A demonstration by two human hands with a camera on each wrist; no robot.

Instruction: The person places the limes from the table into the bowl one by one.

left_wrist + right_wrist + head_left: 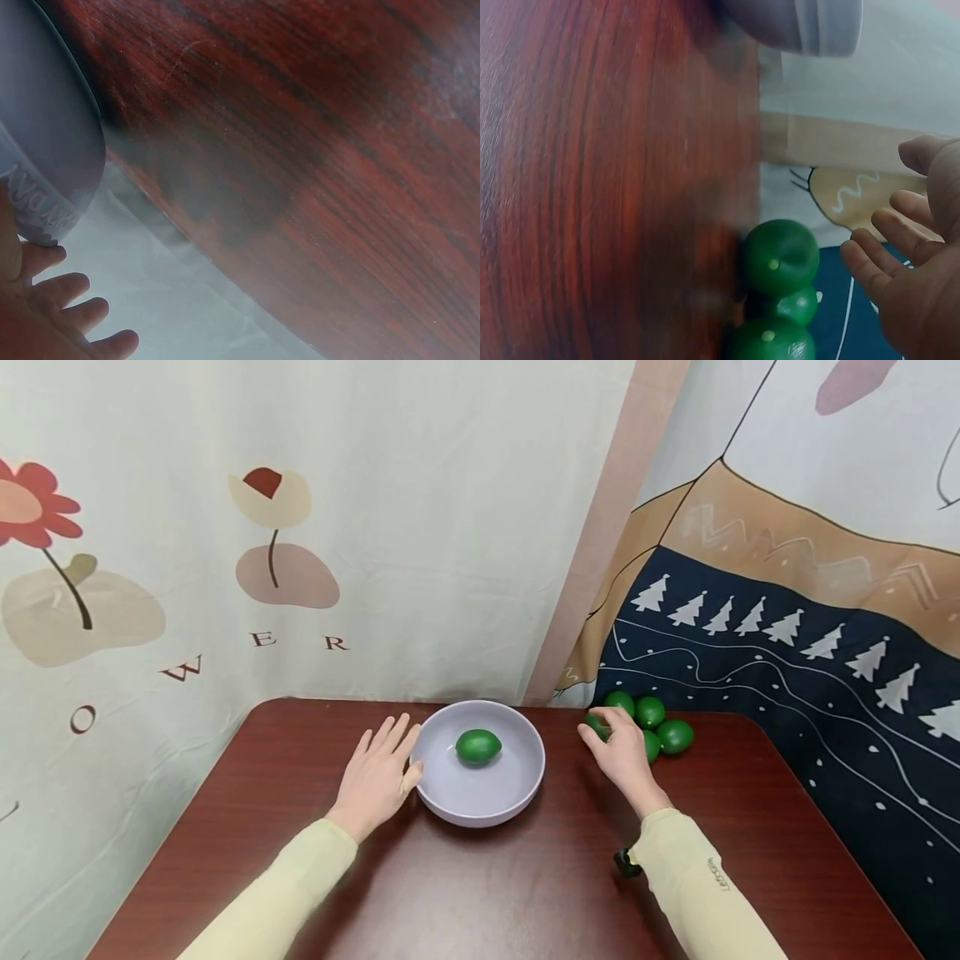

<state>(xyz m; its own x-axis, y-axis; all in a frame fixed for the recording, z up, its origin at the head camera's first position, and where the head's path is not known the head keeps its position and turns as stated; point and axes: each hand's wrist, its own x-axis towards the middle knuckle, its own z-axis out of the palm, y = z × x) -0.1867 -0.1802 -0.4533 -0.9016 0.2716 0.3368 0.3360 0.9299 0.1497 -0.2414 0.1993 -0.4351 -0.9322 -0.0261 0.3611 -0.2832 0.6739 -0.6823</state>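
Observation:
A lavender bowl (pixel 480 814) stands near the table's back edge with one green lime (pixel 478 747) inside. Beside its left rim is my left hand (pixel 377 774), fingers straight and spread, the thumb at the rim. The left wrist view has the fingertips close to the bowl's wall (pixel 52 127). To the right of the bowl, my right hand (pixel 622 752) hovers over a cluster of limes (pixel 676 737), partly hiding some. One lime (pixel 597 723) shows between its thumb and fingers. In the right wrist view the loosely bent fingers are apart from the nearest lime (pixel 780 257).
The brown wooden table (pixel 480 893) ends at a printed curtain (pixel 450 527) close behind the bowl. Dark blue cloth with white trees (pixel 783 627) hangs behind the limes. A black band (pixel 627 862) sits at the right wrist.

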